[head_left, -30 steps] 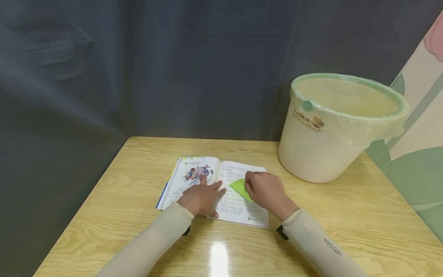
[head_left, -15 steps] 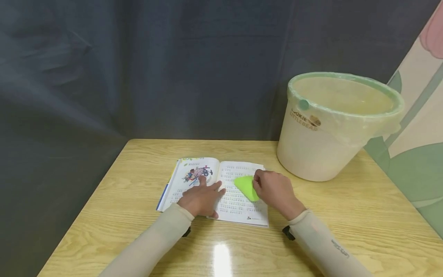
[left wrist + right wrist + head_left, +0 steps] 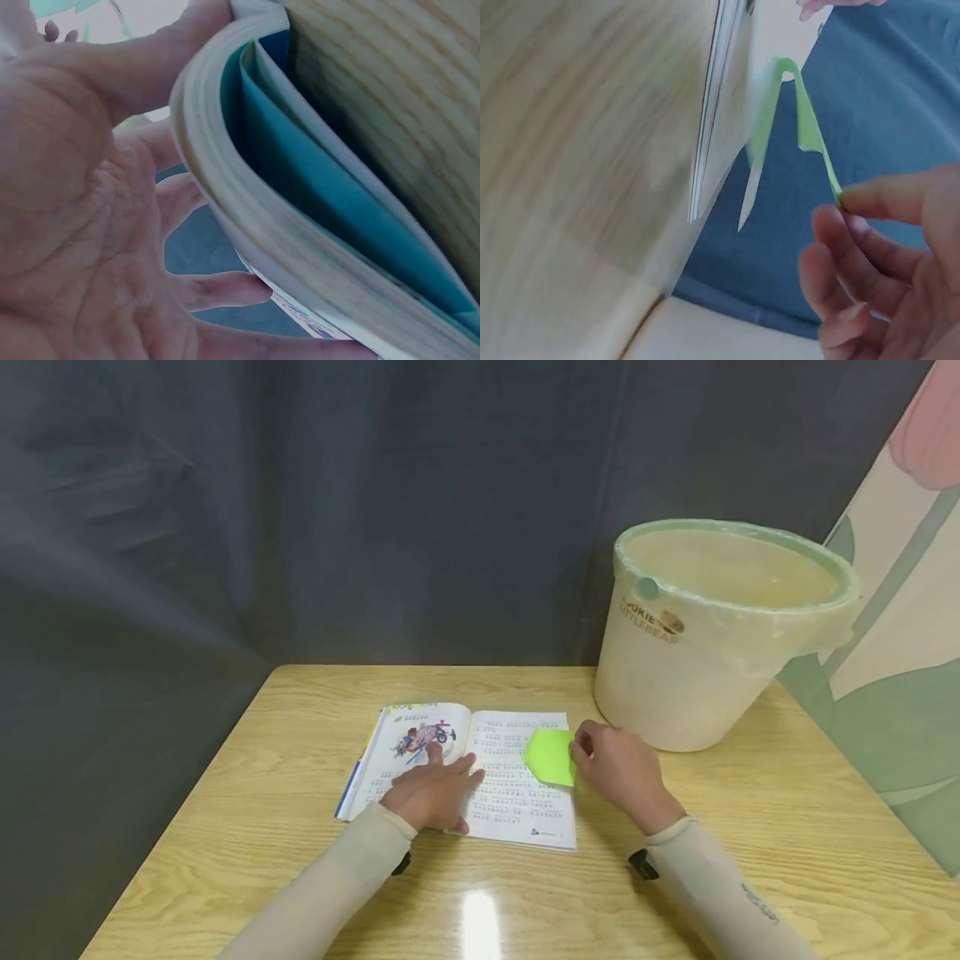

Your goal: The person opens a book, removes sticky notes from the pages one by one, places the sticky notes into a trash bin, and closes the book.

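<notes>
An open book [image 3: 517,818] with printed text and a coloured picture lies on the table. My left hand [image 3: 431,789] rests on it with fingers spread, pressing near the fold. The left wrist view shows the thick curved page block [image 3: 217,161] beside that palm. Between thumb and fingertips, my right hand [image 3: 618,768] pinches the edge of a bright green sticky note [image 3: 550,758]. The note overlaps the right page near its outer edge. Seen from the right wrist, the note [image 3: 765,120] bends over in a fold, one end in the fingertips and the other hanging beside the book.
A large cream bucket [image 3: 667,685] with a green rim stands at the back right of the wooden table [image 3: 247,793]. A dark curtain [image 3: 450,527] hangs behind the table, and a patterned wall [image 3: 900,693] is at the right.
The right hand has moved to the right, drawing the green sticky note across the page to its outer edge. The note now shows more of its face. The left hand stays put.
</notes>
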The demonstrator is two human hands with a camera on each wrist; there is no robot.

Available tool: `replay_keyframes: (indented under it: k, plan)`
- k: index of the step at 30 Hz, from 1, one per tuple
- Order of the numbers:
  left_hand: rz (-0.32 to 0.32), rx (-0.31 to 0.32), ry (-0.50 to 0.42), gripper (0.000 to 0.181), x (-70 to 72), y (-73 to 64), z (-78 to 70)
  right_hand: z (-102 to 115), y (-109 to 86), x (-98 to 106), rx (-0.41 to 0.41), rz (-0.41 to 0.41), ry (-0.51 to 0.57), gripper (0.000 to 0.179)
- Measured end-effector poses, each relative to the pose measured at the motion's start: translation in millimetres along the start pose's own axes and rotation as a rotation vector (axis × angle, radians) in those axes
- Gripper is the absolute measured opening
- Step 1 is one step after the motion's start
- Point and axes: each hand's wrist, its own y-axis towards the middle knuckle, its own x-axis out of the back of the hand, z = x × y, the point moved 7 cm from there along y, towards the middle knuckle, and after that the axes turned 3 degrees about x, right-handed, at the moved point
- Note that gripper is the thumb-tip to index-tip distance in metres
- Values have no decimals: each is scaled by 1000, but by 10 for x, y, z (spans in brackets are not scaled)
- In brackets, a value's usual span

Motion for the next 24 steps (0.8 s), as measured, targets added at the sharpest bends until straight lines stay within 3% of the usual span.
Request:
replay_keyframes:
  k: [6, 13, 18, 21, 24]
  plan:
    - [-2, -12, 8, 83, -18, 3, -6, -103, 0, 312, -22, -162, 47, 16]
    - [-1, 3, 17, 84, -27, 13, -1, -9, 10, 793, 42, -335, 78, 13]
    - [7, 10, 7, 84, -24, 5, 0, 130, -15, 1261, 105, -461, 89, 11]
    - [10, 12, -6, 83, -27, -14, 1, 182, -32, 1609, 141, -577, 96, 12]
    - [4, 1, -3, 83, -20, -25, -9, 125, -10, 1982, 125, -703, 124, 19]
